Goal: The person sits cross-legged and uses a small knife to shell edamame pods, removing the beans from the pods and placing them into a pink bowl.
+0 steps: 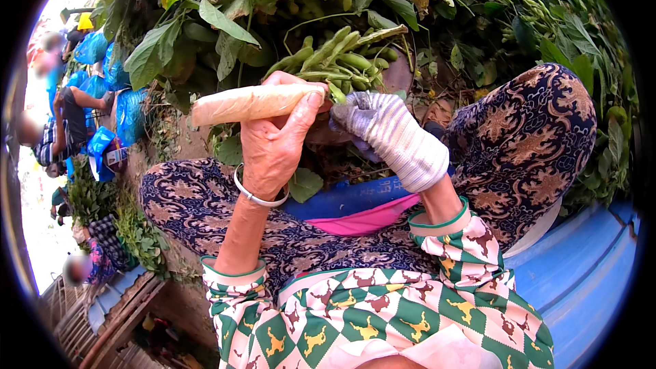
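Observation:
My left hand [277,138], bare with a pale bangle at the wrist, is closed around a pale, tapered cylindrical object [251,105]; its thumb presses on the right end. Whether it is a wrapped handle or a peeled root, I cannot tell. My right hand [389,133] wears a striped knit glove, its curled fingertips at a green bean pod [336,93] beside the left fingers. Just beyond both hands lies a bunch of green bean pods [333,59] with a cut stem [382,34]. The glove hides how firmly the pod is pinched.
Leafy bean plants [553,25] heap up ahead and to the right. A blue container [353,199] and pink cloth [364,218] lie between my legs. Blue plastic bags [130,115] and other seated people are at the left. A blue surface [569,271] is at the lower right.

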Available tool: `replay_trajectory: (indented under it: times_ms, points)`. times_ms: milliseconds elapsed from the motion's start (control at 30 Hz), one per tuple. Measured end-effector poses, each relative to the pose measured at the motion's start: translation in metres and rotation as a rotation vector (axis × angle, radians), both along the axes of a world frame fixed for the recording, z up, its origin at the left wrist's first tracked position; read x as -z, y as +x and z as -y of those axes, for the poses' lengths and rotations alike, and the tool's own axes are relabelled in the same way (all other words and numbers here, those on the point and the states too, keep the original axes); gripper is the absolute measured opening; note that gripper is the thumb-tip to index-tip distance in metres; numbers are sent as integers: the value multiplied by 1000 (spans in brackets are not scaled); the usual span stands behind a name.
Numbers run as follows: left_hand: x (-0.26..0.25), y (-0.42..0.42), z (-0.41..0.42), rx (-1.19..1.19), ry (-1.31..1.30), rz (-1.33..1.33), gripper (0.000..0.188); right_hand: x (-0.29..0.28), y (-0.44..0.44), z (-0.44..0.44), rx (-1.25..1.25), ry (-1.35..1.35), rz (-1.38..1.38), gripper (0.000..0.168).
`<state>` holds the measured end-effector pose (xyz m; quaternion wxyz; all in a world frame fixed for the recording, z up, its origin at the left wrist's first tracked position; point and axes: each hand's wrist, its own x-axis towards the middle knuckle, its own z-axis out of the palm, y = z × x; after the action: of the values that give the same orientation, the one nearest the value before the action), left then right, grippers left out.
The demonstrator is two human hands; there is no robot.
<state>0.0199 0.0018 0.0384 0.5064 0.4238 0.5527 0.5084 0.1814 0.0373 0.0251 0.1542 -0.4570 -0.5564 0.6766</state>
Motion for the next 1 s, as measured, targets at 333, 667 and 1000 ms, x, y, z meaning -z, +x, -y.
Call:
replay_trajectory:
  times_ms: [333,667,1000]
  points:
    - [11,-2,0,53,-68,0,11,19,-4,17,213,167,-118,30]
    - [5,-2,2,64,-72,-103,7,14,5,12,94,-351,-299,36]
    - [10,5,-30,195,637,-626,16,24,-1,16,172,-422,-319,33]
